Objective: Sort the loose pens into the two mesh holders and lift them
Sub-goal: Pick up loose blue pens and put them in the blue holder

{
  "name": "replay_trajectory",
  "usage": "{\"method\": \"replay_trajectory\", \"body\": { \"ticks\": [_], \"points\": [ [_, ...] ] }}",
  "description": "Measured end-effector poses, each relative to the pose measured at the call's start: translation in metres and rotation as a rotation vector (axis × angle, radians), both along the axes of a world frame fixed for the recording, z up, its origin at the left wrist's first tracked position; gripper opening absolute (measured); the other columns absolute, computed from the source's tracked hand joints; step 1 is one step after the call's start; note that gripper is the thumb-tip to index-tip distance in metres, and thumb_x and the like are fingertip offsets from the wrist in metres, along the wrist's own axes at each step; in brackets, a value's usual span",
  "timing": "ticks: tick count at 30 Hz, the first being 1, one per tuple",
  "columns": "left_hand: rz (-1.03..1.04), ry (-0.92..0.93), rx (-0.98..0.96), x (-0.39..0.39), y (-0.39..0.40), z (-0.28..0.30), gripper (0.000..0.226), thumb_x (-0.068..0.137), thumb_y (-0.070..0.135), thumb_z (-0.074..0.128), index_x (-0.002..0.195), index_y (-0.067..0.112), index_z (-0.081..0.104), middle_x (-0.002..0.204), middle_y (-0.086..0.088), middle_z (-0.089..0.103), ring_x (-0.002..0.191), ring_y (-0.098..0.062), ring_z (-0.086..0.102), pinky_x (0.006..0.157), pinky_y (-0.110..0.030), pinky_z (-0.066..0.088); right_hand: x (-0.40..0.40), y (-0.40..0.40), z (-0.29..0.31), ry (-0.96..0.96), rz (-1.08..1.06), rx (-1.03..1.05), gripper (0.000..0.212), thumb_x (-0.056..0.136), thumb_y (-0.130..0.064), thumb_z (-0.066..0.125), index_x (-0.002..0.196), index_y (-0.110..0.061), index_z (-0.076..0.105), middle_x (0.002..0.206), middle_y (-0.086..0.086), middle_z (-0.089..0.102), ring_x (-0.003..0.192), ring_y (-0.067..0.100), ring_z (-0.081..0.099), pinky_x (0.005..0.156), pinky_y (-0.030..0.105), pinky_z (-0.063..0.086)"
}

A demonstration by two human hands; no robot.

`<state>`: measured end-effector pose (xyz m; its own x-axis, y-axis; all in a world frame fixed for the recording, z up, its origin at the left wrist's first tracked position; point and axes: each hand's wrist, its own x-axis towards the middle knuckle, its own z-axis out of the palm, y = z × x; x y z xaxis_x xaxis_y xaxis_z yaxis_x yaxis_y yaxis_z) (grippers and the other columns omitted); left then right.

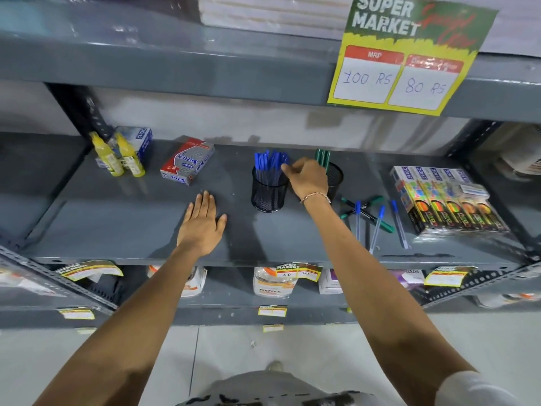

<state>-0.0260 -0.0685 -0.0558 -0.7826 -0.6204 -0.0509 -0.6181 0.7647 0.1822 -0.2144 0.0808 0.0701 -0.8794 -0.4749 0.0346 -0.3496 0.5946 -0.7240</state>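
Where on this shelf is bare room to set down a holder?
Bare shelf lies between the red pen box and the left hand, and along the front edge under the blue-pen holder. It is crowded right of the right hand: loose pens, marker packs.

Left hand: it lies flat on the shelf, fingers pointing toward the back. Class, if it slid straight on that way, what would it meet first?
Probably nothing close: the left hand points at bare shelf, passing between the red-and-grey box and the mesh holder of blue pens. Depth is uncertain.
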Motion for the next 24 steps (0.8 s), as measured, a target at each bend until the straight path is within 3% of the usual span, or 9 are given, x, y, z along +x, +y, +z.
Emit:
{"method": "replay_trajectory", "body": {
  "ticks": [6,10,15,24],
  "points": [
    [-0.039,0.010,0.050,-0.008,0.012,0.005,0.062,0.102,0.033,0.019,0.150,-0.002,0.001,0.161,-0.016,-0.003,0.149,-0.026,-0.007,0.121,-0.037,-0.004,-0.018,0.050,-0.002,0.066,-0.223,-0.022,0.029,0.088,-0.043,0.056,0.089,-0.018,0.070,0.091,0.009,0.074,0.091,0.030,0.067,0.070,0.025,0.044],
    [-0.040,0.017,0.023,-0.008,0.014,0.004,0.061,0.102,0.034,0.017,0.151,0.000,0.002,0.162,-0.014,-0.002,0.149,-0.024,-0.005,0.121,-0.036,-0.003,-0.043,0.101,-0.016,0.025,-0.414,0.171,0.030,0.088,-0.037,0.057,0.094,-0.010,0.068,0.098,0.017,0.071,0.095,0.036,0.065,0.078,0.039,0.053],
    [-0.035,0.017,0.032,-0.008,0.014,0.002,0.062,0.102,0.035,0.017,0.151,0.000,0.003,0.162,-0.014,0.000,0.149,-0.024,-0.002,0.121,-0.036,-0.003,-0.044,0.132,-0.037,-0.084,-0.385,0.426,0.038,0.082,-0.038,0.067,0.098,-0.004,0.064,0.104,0.019,0.067,0.098,0.036,0.064,0.076,0.038,0.052],
    [-0.023,0.021,0.029,-0.007,0.014,0.002,0.062,0.102,0.038,0.017,0.151,0.003,0.004,0.162,-0.012,0.001,0.149,-0.023,-0.002,0.121,-0.036,-0.003,-0.047,0.127,-0.034,-0.108,-0.390,0.343,0.037,0.086,-0.039,0.060,0.092,-0.003,0.067,0.094,0.016,0.068,0.092,0.036,0.065,0.071,0.035,0.052]
  ]
}}
